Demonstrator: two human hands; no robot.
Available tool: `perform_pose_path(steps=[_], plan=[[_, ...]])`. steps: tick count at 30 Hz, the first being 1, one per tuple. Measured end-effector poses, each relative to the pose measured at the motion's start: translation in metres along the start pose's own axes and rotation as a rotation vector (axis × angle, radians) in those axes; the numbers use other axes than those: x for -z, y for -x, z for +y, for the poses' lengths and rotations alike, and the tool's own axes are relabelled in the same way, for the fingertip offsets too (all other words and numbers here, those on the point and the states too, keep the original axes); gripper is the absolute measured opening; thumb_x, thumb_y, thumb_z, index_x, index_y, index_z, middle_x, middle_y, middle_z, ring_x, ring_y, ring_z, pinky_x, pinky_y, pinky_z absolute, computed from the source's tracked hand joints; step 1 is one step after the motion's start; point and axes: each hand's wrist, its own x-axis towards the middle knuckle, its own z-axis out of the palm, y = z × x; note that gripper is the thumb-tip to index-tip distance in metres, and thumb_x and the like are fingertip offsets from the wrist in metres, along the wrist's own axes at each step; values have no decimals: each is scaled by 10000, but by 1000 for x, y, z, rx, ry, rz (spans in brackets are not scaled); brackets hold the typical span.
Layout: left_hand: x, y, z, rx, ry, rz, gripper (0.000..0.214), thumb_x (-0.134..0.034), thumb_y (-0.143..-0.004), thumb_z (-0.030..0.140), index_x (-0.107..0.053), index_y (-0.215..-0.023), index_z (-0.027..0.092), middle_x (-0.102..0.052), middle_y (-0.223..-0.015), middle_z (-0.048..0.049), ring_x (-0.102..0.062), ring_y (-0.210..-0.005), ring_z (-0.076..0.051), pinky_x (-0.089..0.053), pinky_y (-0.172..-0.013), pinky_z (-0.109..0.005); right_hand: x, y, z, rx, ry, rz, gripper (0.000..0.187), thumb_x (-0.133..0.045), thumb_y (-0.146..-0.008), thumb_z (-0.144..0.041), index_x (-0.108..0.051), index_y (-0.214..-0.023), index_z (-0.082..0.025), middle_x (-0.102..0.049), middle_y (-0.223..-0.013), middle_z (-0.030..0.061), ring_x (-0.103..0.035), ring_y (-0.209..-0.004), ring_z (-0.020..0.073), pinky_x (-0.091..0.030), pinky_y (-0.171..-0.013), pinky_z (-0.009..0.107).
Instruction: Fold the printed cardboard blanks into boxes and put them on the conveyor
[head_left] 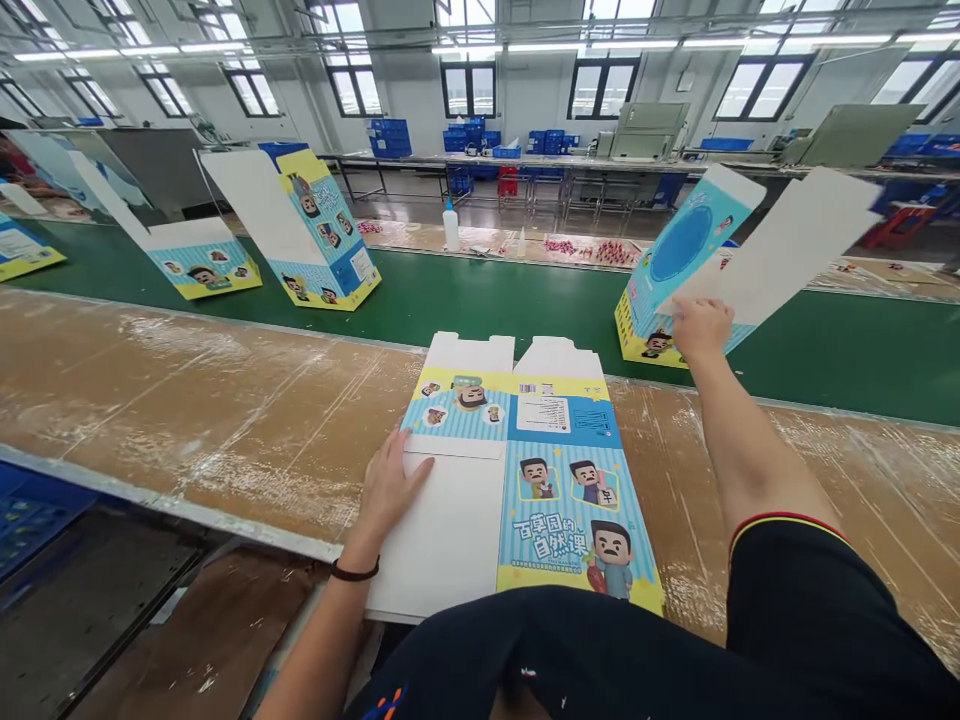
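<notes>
A flat printed cardboard box (559,500) lies in front of me, blue and yellow with cartoon figures and a plain white panel. My left hand (390,480) rests on its left edge, thumb spread away from the fingers. My right arm reaches out over the green belt to a partly opened-up box (679,250) with a blue oval on its side and white flaps raised. My right hand (701,328) is closed on the lower edge of its white panel; the fingertips are partly hidden.
Two open boxes, a tall one (330,230) and a lower one (202,265), stand on the green belt (480,300) to the left. Beyond the belt are a white bottle (451,226) and small red pieces (611,252). A blue crate (37,520) sits below the brown worktable (187,400).
</notes>
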Motion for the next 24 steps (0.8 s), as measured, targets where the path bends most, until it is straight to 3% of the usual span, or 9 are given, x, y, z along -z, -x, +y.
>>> perform_pose_path(steps=[2, 4, 8, 10, 18, 21, 24], plan=[[3, -1, 4, 37, -8, 3, 635, -583, -872, 515, -545, -1396, 159, -601, -1459, -230, -564, -1387, -388, -445, -1170, -580, -7, 11, -4, -49, 59, 2, 188, -603, -903, -145, -678, -1076, -151, -617, -1381, 250, -492, -1318, 325, -280, -1107, 489], [7, -2, 9, 103, -47, 10, 629, -569, -874, 517, -559, -1378, 141, -609, -1421, -237, -562, -1370, -395, -450, -1154, -579, -18, 28, -10, -97, 105, -100, 219, -563, -962, -230, -662, -1135, -141, -610, -1369, 251, -522, -1286, 350, -354, -1061, 467], [16, -3, 21, 204, -160, -28, 542, -539, -902, 506, -617, -1307, 154, -633, -1318, -223, -578, -1303, -405, -483, -1078, -581, -45, 73, -20, -190, 160, -508, 304, -647, -960, -405, -642, -764, -173, -707, -892, 162, -668, -945, 334, -466, -829, 387], [18, -4, 25, 214, -178, -55, 498, -535, -913, 489, -633, -1270, 156, -633, -1307, -221, -579, -1297, -399, -487, -1066, -565, -53, 93, -23, -193, 162, -594, 335, -722, -911, -434, -604, -714, -190, -703, -840, 138, -676, -912, 322, -471, -800, 364], [15, -10, 28, 201, -111, -48, 387, -539, -924, 435, -656, -1194, 185, -660, -1320, -196, -596, -1274, -380, -488, -1069, -527, -44, 118, -48, -191, 43, -515, 271, -688, -892, -362, -616, -1045, -150, -686, -1240, 243, -636, -1217, 375, -495, -950, 401], [12, -12, 27, 195, -75, -33, 358, -565, -915, 449, -671, -1158, 209, -674, -1305, -176, -602, -1269, -376, -489, -1073, -530, -36, 119, -57, -205, -89, -445, 315, -695, -856, -321, -586, -1106, -163, -681, -1278, 238, -626, -1249, 388, -500, -1003, 441], [10, -13, 26, 204, -7, -35, 378, -605, -895, 450, -679, -1167, 198, -670, -1328, -186, -583, -1319, -386, -461, -1120, -551, -29, 116, -66, -259, -262, -396, 377, -697, -807, -317, -552, -1130, -188, -726, -1187, 192, -693, -1134, 355, -575, -907, 430]])
